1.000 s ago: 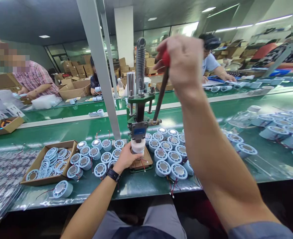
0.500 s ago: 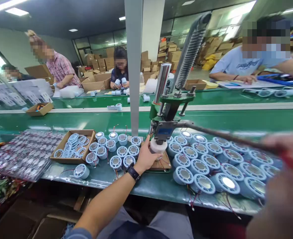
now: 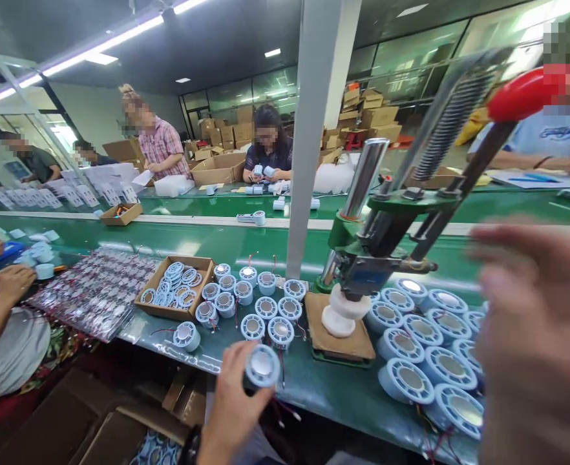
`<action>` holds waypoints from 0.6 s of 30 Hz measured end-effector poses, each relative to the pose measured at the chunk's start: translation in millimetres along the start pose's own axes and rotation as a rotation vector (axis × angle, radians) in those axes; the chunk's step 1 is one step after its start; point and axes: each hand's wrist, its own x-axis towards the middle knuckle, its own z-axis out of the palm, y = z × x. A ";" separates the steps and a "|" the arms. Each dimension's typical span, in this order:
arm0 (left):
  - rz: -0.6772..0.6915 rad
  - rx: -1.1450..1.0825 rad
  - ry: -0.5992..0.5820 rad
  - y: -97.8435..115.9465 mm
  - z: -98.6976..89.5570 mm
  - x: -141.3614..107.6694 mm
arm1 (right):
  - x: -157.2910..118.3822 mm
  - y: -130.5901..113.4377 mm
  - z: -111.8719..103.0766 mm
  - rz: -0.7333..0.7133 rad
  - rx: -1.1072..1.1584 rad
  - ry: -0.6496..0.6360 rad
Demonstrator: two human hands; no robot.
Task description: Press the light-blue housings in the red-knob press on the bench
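My left hand [image 3: 239,394] grips a light blue round part [image 3: 262,365] with a silver disc on top, and thin wires hang below it. The hand is over the front edge of the bench, left of the press. At the right edge my right hand [image 3: 532,323] is blurred, its fingers apart and off the lever. The press [image 3: 369,274] has its lever up, with a red handle [image 3: 527,93]. Below its white head lies a white round pad [image 3: 337,321] on a brown board [image 3: 314,323]. Similar blue parts [image 3: 405,381] crowd the bench to its right.
More blue parts [image 3: 265,309] stand left of the press, beside a cardboard box [image 3: 168,310] of blue rings. Farther left are wrapped components [image 3: 95,284]. A grey post [image 3: 309,142] rises behind. Several people work around the bench, one person's hands [image 3: 16,281] at far left.
My left hand has left the press and moved toward the front edge with a blue part. My right hand has let go of the lever, which has swung up. The view has shifted.
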 end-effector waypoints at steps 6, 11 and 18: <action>-0.140 0.165 0.208 -66.5 -25.1 21.9 | -60.8 -20.4 107.1 0.120 -0.180 -0.060; -0.036 0.172 0.049 -57.4 -13.7 33.8 | -74.3 -22.7 158.6 0.171 -0.403 -0.046; 0.086 0.104 -0.217 -45.5 -12.8 42.5 | -89.2 -26.0 157.0 0.099 -0.422 -0.013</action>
